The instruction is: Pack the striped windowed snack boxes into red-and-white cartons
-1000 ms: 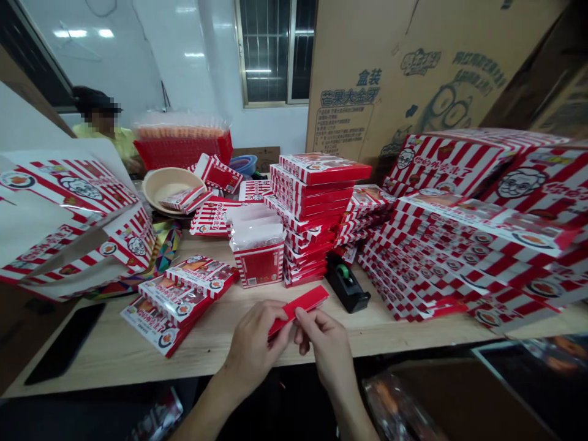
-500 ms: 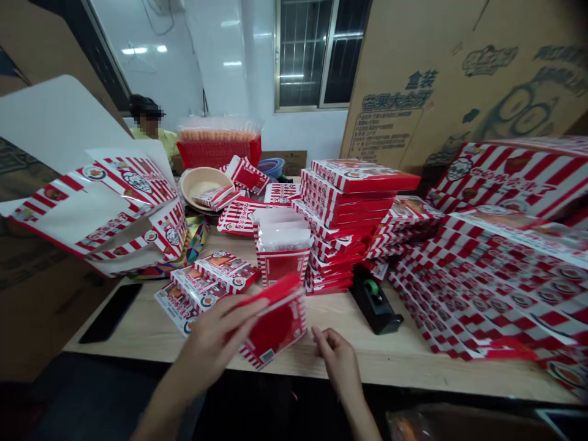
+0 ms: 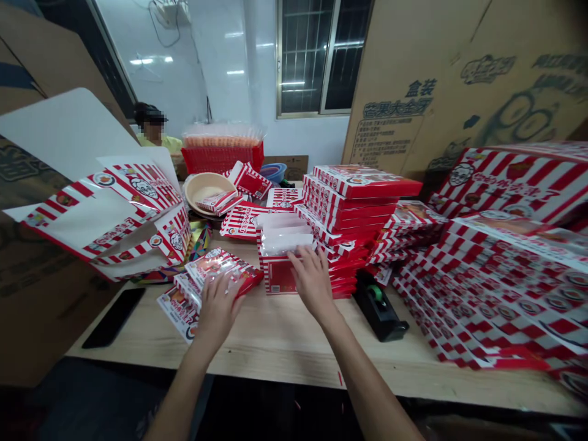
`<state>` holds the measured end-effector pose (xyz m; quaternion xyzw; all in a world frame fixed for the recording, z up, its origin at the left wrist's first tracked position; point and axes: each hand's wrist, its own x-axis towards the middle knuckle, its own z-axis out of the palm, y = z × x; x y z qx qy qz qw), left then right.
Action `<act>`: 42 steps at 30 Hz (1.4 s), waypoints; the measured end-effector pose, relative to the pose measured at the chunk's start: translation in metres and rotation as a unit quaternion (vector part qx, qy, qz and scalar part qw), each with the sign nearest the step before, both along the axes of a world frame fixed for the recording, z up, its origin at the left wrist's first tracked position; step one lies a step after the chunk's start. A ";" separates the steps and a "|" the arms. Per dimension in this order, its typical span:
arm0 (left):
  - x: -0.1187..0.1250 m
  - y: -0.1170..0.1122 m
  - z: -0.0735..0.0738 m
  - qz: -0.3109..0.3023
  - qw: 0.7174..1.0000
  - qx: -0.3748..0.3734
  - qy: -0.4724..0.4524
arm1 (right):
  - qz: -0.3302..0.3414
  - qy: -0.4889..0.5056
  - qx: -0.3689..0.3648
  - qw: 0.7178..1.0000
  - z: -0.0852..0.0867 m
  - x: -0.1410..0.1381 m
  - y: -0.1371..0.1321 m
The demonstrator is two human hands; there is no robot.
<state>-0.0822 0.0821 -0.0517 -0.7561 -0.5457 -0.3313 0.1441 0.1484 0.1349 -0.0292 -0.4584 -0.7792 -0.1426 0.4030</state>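
My left hand (image 3: pixel 218 306) lies with its fingers spread flat on a red-and-white striped box (image 3: pixel 220 266). That box tops a small pile of the same boxes (image 3: pixel 177 303) at the left of the wooden table (image 3: pixel 285 343). My right hand (image 3: pixel 312 278) reaches forward with its fingers apart. Its fingertips touch the white top of the front pack in an upright row of striped packs (image 3: pixel 280 245). Neither hand lifts anything.
A black tape dispenser (image 3: pixel 380 306) sits right of my right hand and a black phone (image 3: pixel 113 317) lies at the left edge. Tall box stacks (image 3: pixel 358 202) and flat striped cartons (image 3: pixel 496 275) fill the right. An open striped carton (image 3: pixel 114 214), a beige bowl (image 3: pixel 202 184), a red basket (image 3: pixel 220 156) and a person (image 3: pixel 154 128) are at the back left.
My left hand carried the striped box left and set it on the small pile. My right hand let go of it and moved forward to the upright row of packs.
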 end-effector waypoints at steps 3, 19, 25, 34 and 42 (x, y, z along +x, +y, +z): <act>0.038 0.016 0.012 -0.057 0.983 -0.034 -0.169 | 0.017 -0.017 0.001 1.000 0.005 0.002 0.005; 0.133 -0.008 -0.005 -0.041 0.855 0.046 -0.515 | -0.024 0.377 -0.017 0.926 -0.023 0.029 -0.079; 0.121 -0.009 -0.004 -0.104 0.874 -0.030 -0.475 | 0.039 0.348 -0.049 0.935 -0.018 0.049 -0.062; 0.096 0.003 0.041 -0.314 0.735 -0.313 -0.513 | 0.168 0.524 -0.223 0.804 -0.006 0.048 -0.050; 0.082 0.006 0.042 -0.339 0.783 -0.280 -0.440 | 0.273 0.437 -0.306 0.801 0.006 0.060 -0.053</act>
